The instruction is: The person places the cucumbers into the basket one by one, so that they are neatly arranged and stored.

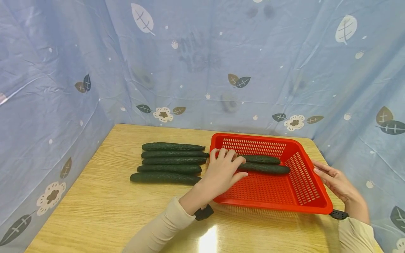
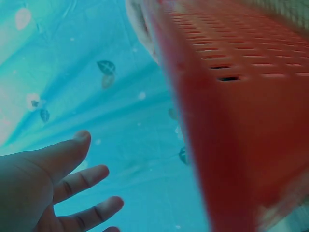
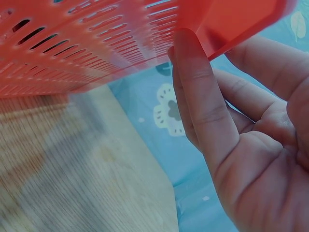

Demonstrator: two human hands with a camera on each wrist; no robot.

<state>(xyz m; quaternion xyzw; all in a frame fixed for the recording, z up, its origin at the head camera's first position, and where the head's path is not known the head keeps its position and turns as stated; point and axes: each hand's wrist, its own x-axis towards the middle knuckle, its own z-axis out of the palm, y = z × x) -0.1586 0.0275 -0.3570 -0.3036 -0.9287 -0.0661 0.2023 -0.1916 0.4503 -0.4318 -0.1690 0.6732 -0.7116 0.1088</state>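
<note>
A red plastic basket (image 1: 259, 205) with slotted walls stands at the right of the table, and two dark green cucumbers (image 1: 265, 168) lie inside it. My left hand (image 1: 221, 172) is over the basket's left side with its fingers spread; it holds nothing and hides part of the rim and the cucumbers' left ends. In the left wrist view the left hand (image 2: 58, 183) shows apart from the basket wall. At the basket's right side, my right hand (image 1: 340, 182) touches the rim with nearly straight fingers. The right wrist view shows fingertips (image 3: 188, 43) against the outside of the rim.
Several more cucumbers (image 1: 171, 160) lie side by side on the wooden table (image 1: 104, 196), left of the basket. A blue patterned curtain (image 1: 196, 63) hangs behind the table and along both sides.
</note>
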